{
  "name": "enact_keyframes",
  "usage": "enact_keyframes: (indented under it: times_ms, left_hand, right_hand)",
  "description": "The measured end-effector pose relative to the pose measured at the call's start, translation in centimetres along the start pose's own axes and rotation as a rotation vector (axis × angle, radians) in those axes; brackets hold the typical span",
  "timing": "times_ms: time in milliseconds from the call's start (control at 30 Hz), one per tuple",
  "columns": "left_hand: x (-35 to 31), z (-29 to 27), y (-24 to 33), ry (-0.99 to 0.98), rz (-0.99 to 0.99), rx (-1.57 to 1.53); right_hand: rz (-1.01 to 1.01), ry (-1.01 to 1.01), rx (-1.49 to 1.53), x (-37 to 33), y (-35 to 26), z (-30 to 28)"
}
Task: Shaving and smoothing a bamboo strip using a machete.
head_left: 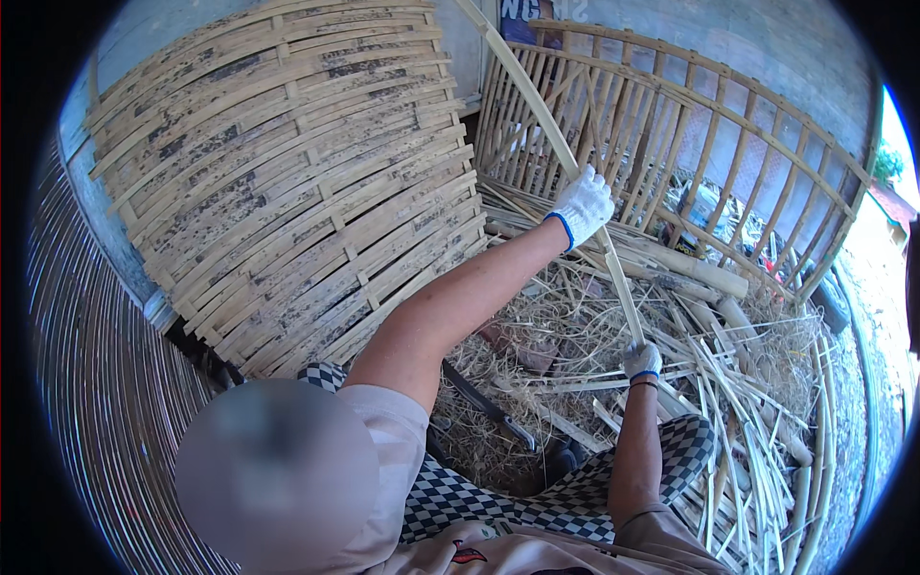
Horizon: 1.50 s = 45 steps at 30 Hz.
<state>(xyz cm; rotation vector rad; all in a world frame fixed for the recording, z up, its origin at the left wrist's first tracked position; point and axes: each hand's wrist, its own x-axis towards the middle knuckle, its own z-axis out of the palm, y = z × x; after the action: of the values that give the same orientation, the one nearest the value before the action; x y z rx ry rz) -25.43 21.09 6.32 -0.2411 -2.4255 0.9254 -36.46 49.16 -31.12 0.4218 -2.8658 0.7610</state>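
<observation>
A long, pale bamboo strip point(530, 93) runs from the top edge of the view down toward my lap. My left hand point(583, 206), in a white knit glove with a blue cuff, is closed around its middle, with the arm stretched forward. Close to my right knee, my right hand point(642, 360), gloved the same way, grips the strip's lower end. A dark, long-bladed tool point(487, 402) lies between my legs, below my left hand. Thin bamboo shavings point(556, 311) cover the ground under the strip.
A large woven bamboo panel point(297, 182) leans at the left. Behind my hands stands a slatted bamboo fence point(709, 125). Split strips point(728, 412) are heaped at my right, near a thick bamboo pole point(685, 264). A dark tyre point(832, 295) stands at far right.
</observation>
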Motion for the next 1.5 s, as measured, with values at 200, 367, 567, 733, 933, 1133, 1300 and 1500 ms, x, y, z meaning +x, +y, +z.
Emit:
enact_keyframes:
  times_ms: [200,367,567,733,933,1133,1300,1500]
  left_hand:
    - [1.9,3.1,6.1,-0.025,0.039,-0.058]
    - [5.8,3.9,3.9,0.265,-0.191,-0.046]
    - [0.2,3.2,1.1,0.083,-0.179,-0.28]
    - [-14.5,2.2,-2.4,-0.234,-0.048,-0.494]
    - [-26.8,0.5,-6.7,-0.452,-0.343,-0.545]
    - [-32.1,0.7,-9.0,-0.411,-0.583,-0.567]
    - [-33.8,1.4,-9.2,-0.375,-0.573,-0.646]
    - [-34.1,0.5,-8.4,-0.482,-0.612,-0.783]
  right_hand:
    - [0.395,-0.027,0.279,-0.6,7.9,2.8]
    - [0.26,0.35,0.296,1.2,2.7,-7.4]
    - [0.205,0.094,1.697,15.6,-6.3,-16.8]
    - [-0.277,0.091,0.588,20.7,-6.0,-14.3]
    - [-0.475,0.131,0.097,25.6,-9.6,-10.2]
    - [-0.176,-0.211,0.79,25.0,-8.4,-7.6]
    - [0.005,-0.672,0.73,17.4,1.0,-4.2]
    - [0.888,-0.673,1.06,5.8,8.3,0.6]
